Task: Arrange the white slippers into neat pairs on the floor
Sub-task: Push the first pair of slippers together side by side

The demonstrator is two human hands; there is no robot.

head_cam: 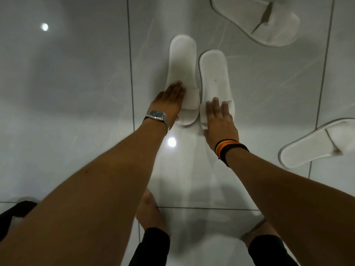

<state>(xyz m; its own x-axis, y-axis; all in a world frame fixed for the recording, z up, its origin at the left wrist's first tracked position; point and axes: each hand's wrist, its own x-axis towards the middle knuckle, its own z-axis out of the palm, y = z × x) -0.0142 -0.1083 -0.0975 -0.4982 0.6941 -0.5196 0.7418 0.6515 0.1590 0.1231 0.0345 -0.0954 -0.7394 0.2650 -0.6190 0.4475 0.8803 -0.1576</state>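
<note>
Two white slippers lie side by side in the middle of the glossy tiled floor, heels pointing away from me. The left slipper [182, 62] sits slightly farther away than the right slipper [214, 73]. My left hand [170, 101], with a silver watch on its wrist, lies flat against that slipper's strap on its left side. My right hand [221, 120], with dark and orange bands at the wrist, rests flat on top of the right slipper's strap. Neither hand grips anything; the fingers are stretched out.
Another white slipper [257, 20] lies at an angle at the top right, and one more [315, 144] lies at the right edge. My bare feet [149, 212] stand on the white tiles [76, 93] below. A dark object [17, 210] shows at the lower left.
</note>
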